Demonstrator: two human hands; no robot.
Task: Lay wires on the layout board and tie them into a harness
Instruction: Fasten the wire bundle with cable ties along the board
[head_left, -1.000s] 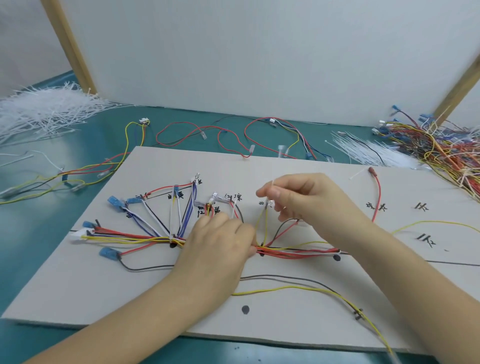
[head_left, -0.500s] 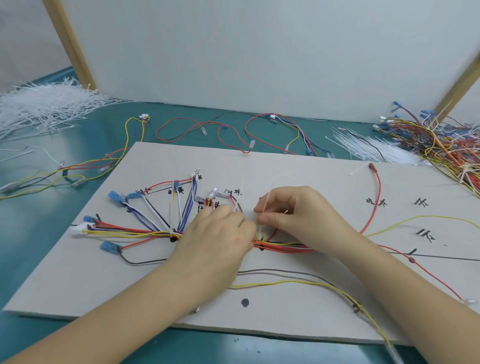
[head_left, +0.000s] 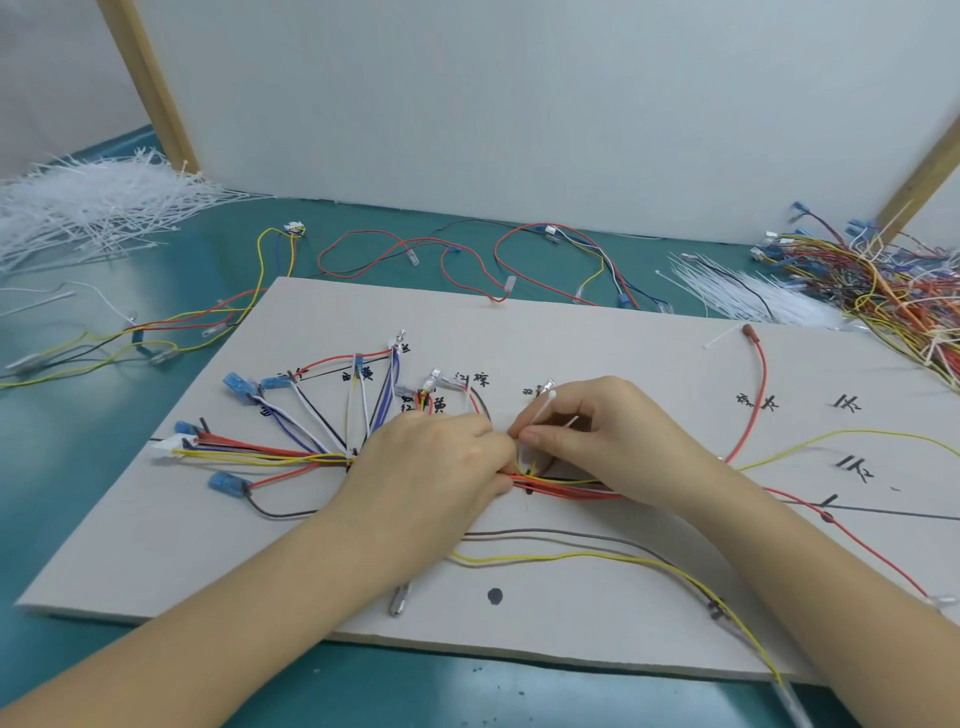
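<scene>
A pale layout board with black handwritten marks lies on the teal table. Coloured wires with blue and clear terminals fan out over its left half and gather into a red and yellow bundle at the centre. My left hand grips that bundle from the left, its fingertips curled over the wires. My right hand pinches a white cable tie that stands up from the bundle right beside the left fingertips. Loose yellow, grey and red wires trail off to the right across the board.
A heap of white cable ties lies at the far left, a smaller bunch at the back right. A tangle of spare wires fills the right corner. Loose red, yellow and black wires lie behind the board. A white wall stands behind.
My right hand came down from above the board to the bundle with the cable tie. The tie now stands at the wires beside my left fingertips. My left hand stayed on the bundle.
</scene>
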